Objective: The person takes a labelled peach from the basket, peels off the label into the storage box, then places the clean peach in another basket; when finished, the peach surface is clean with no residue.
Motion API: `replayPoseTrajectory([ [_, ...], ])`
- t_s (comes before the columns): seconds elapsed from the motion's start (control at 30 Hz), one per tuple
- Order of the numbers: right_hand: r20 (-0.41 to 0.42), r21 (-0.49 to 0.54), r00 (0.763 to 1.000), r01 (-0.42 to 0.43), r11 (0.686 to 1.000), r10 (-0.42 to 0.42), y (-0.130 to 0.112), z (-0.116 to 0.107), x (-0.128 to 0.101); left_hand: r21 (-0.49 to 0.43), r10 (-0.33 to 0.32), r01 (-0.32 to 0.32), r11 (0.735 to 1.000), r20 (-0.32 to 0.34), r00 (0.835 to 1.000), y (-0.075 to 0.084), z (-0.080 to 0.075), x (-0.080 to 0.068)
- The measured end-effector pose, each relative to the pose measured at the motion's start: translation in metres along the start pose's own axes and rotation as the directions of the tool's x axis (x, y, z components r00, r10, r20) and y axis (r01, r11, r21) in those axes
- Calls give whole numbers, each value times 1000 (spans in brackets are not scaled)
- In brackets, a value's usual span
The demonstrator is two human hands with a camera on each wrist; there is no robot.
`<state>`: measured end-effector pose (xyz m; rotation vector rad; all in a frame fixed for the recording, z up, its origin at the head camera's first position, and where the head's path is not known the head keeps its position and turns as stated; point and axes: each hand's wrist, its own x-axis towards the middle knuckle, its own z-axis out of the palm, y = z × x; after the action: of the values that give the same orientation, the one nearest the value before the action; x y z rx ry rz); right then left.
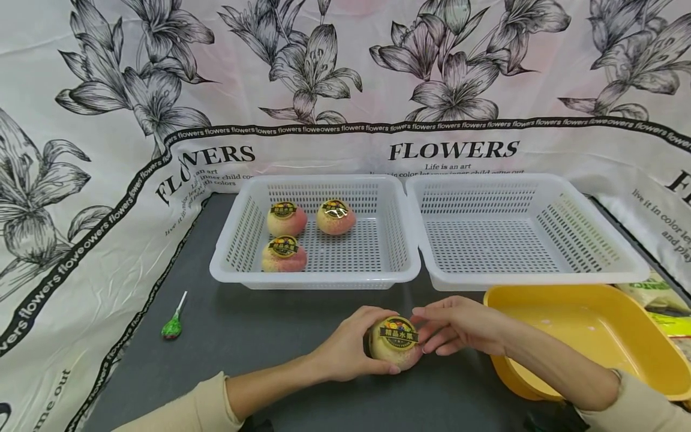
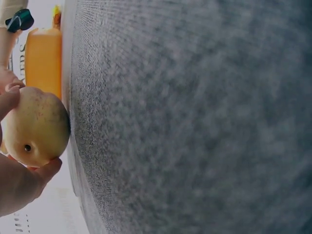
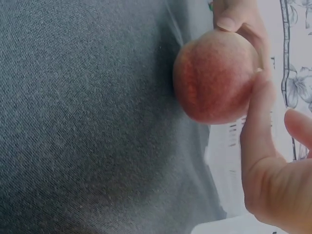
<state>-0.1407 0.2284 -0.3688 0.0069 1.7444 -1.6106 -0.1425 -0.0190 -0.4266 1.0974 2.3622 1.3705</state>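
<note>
Both hands, left [image 1: 345, 351] and right [image 1: 459, 327], cup a peach [image 1: 396, 348] near the desk's front edge; likely soft, bruisable, best held round its sides.

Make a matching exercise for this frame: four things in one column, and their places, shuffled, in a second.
Things:
1. lollipop
2. three labelled peaches
3. yellow tub
4. fourth peach

Places:
A. in the left white basket
B. between the left hand and the right hand
C. alone on the mat, far left
D. right of the hands

Pairs: 1-C, 2-A, 3-D, 4-B
</note>
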Motion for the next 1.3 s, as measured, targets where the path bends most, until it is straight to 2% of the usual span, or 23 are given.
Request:
replayPoseTrajectory([
  [0.13,26,32,1000,-7,999,6,0,3,3,9,-1,1,1000,2,1000,1,-1,0],
  [0.33,59,28,998,-5,1000,3,0,5,6,-17,-14,14,1000,5,1000,2,-2,0],
  [0.5,34,15,999,-2,1000,1,-1,7,8,-10,-27,27,1000,10,1000,3,-3,1],
  [0.73,-33,-73,999,28,997,-31,-5,11,6,-6,-9,9,1000,8,1000,4,-3,2],
  [0.83,-49,-79,998,34,996,-38,-8,13,4,-15,-9,9,1000,14,1000,3,-3,2],
  [1.1,-47,-86,993,107,991,-111,-33,6,-8,25,-12,11,1000,17,1000,0,-3,3],
  [1.3,-29,-83,996,77,994,-79,-30,1,-9,17,-28,27,999,27,999,-1,-4,1],
])
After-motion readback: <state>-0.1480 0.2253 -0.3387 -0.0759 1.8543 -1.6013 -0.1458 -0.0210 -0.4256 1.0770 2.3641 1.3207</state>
